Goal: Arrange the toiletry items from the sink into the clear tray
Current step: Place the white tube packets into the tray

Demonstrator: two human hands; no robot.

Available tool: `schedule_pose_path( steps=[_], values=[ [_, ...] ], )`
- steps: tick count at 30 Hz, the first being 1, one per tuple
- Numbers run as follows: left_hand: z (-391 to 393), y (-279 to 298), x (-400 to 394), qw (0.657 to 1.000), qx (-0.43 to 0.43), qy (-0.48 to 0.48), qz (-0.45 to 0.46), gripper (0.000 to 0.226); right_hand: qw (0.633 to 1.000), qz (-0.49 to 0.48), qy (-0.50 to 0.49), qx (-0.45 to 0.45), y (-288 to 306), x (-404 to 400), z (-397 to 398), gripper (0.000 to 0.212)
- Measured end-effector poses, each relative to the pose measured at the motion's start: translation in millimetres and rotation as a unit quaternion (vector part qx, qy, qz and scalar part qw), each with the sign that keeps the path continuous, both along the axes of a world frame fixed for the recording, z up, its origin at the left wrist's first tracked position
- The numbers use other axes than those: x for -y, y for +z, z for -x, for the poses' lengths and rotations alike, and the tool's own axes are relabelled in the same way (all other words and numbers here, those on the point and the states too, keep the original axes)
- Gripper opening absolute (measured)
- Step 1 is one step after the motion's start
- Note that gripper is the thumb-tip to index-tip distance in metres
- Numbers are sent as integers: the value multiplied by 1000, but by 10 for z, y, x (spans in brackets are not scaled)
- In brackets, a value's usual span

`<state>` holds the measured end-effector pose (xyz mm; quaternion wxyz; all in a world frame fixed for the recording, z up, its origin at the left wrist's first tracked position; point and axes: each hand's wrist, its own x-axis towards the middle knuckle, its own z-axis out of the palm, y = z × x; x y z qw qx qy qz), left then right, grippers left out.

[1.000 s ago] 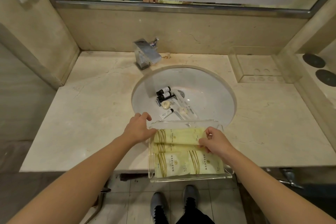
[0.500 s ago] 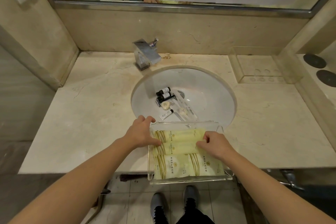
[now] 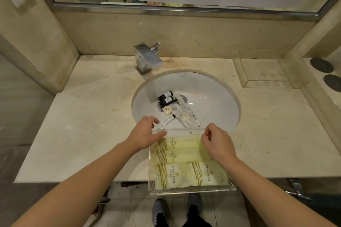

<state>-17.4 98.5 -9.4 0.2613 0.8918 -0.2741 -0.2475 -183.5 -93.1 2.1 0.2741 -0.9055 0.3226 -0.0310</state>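
Note:
The clear tray [image 3: 193, 191] sits on the counter's front edge, overhanging it, just below the white sink [image 3: 221, 101]. Several pale yellow-green packets [image 3: 181, 156] lie flat inside it. In the basin lie two dark bottles [image 3: 167, 97], a black razor [image 3: 160, 106], a cream soap [image 3: 168, 110], a small white tube [image 3: 168, 120] and clear-wrapped items [image 3: 186, 117]. My left hand [image 3: 145, 132] has relaxed fingers, its thumb on the tray's far-left rim. My right hand [image 3: 218, 143] hovers over the top packet's right end, fingers loosely curled, holding nothing.
A chrome faucet [image 3: 146, 59] stands behind the basin. A second clear tray [image 3: 262, 81] is at the back right, beside two dark discs [image 3: 322, 65]. A mirror spans the back wall. Marble counter [image 3: 88, 125] stretches left and right of the sink.
My right hand let go of the top packet, which now lies flat in the tray, and moved toward the far rim. My left hand shifted slightly toward the sink.

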Motion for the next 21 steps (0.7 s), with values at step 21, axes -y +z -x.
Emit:
schedule_pose_path(
  steps=[21],
  values=[
    [-640, -530, 1288, 972, -210, 67, -81, 20, 937, -302, 6, -175, -655, 1044, -1231, 14]
  ],
)
